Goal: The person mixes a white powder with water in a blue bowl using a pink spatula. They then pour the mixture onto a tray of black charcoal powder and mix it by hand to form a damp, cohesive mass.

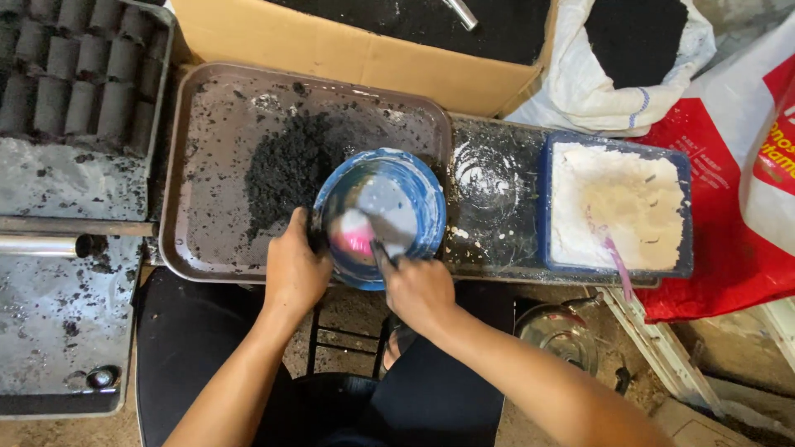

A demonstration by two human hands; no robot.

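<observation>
Our left hand (294,269) is clamped around the rim of the blue bowl (381,217), which rests on the dark tray (215,165) beside a pile of black powder (290,170). Our right hand (421,291) is closed around a scraper (383,223) inside the bowl.

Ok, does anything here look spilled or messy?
Yes. White powder is spattered on the dark tray between the blue bowl and the blue tub of powder. Black crumbs are scattered across the grey surface at left.
</observation>
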